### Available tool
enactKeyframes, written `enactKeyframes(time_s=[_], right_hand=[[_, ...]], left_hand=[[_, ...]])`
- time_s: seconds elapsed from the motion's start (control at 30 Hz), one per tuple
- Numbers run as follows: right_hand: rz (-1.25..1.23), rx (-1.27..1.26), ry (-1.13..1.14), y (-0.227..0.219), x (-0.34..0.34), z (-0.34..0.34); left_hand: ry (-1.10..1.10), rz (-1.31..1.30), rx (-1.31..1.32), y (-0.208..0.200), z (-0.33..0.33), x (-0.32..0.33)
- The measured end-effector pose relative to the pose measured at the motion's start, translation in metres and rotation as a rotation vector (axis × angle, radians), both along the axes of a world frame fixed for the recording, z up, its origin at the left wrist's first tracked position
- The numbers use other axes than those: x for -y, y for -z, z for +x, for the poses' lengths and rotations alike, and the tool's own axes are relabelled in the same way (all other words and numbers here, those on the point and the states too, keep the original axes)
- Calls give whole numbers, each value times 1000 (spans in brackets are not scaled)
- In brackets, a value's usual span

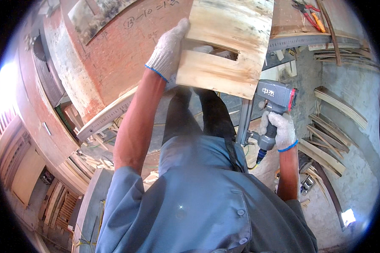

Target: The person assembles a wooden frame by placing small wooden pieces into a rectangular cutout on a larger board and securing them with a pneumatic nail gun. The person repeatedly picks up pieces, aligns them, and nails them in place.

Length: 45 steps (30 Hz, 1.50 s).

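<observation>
- While the right hand (283, 130) is closed around the grip of a grey nail gun (274, 95), its fingers (264, 122) are curled, with no visible gap between glove and handle.
- The left hand (169, 50) holds the left edge of a pale wooden panel (228, 25); its fingers are mostly hidden behind the wood, so how far they are spread I cannot tell.
- Both hands wear white knitted gloves with blue cuffs.
- The panel, streaked with dark marks, is in front of the person's body and has a rectangular slot near its lower end; something pale shows through it, too unclear to name.
- The nail gun is just beside the panel's lower right corner, with red trim at one end and a dark blue fitting at the foot of its grip.
- Beyond the left hand lies the reddish-brown desk (126, 55), marked with handwriting, with a graduated metal strip (105, 116) along its near edge.
- A blotched board (99, 19) rests on the desk at upper left.
- At upper right, red-handled pliers (307, 16) lie near a thin wooden stick (330, 33).
- Farther right, wooden strips (342, 107) are near a grey wall (342, 76).
- At far left is a round toothed blade (39, 48).
</observation>
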State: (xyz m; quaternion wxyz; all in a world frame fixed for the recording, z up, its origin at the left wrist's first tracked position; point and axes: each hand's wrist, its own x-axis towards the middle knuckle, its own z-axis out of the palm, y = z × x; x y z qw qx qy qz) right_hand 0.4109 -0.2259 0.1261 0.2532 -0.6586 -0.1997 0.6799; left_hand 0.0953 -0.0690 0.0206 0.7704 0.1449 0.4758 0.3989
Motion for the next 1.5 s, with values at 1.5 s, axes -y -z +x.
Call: enactKeyframes(time_s=[1.5], right_hand=[[66, 311, -44, -67, -32, -1]], left_hand=[[-35, 42, 277, 7, -6, 1]])
